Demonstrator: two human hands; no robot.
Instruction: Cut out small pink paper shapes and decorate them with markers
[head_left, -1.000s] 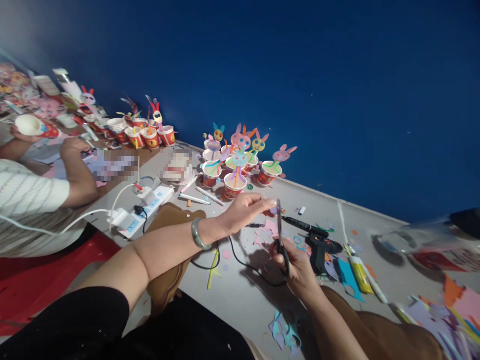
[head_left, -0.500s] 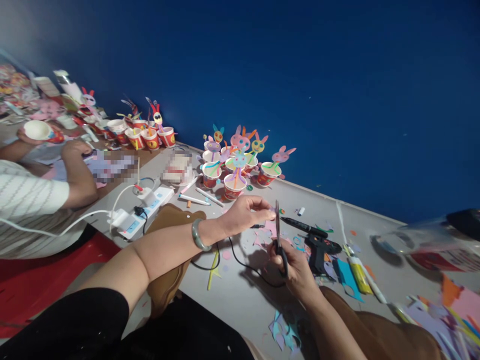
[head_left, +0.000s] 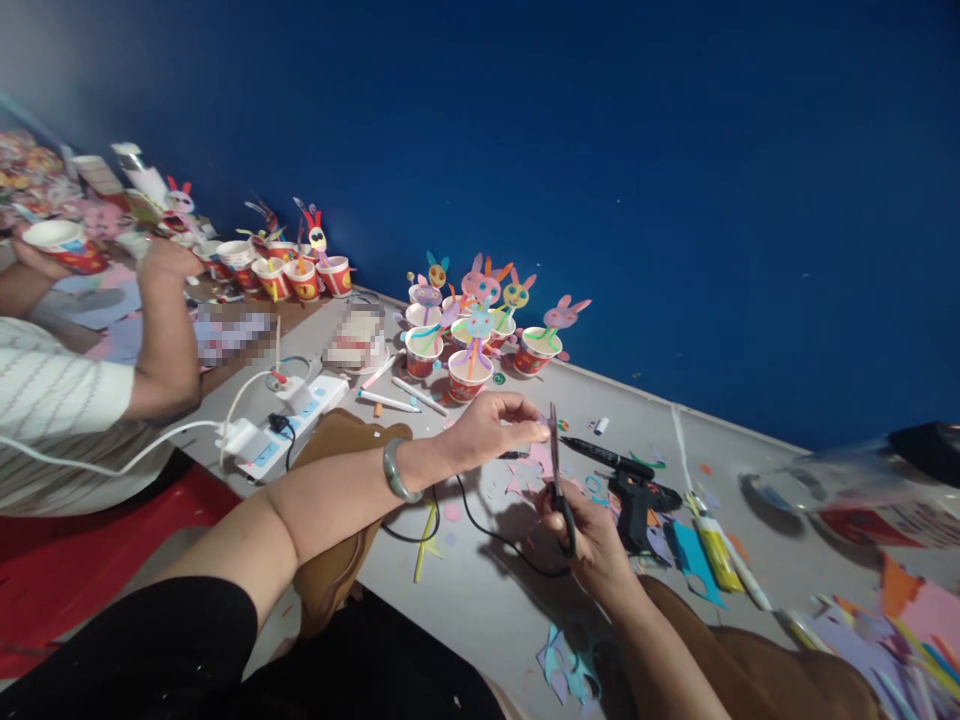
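scissors [head_left: 558, 478] in right hand [head_left: 592, 535]; left hand [head_left: 491, 428] pinches, seemingly, paper scrap [head_left: 543, 424].

A grey worktop [head_left: 480, 590] is seen running along a blue wall. Paper cups [head_left: 469, 372] topped with paper rabbits are grouped near its far edge, with pens [head_left: 390, 400] lying just in front of them. A white power strip [head_left: 289, 425] with plugged cables is set nearer the front edge. A black glue gun [head_left: 634, 492] is laid further right, beside a yellow tube [head_left: 718, 555]. Coloured paper scraps [head_left: 566, 668] are scattered across the surface.
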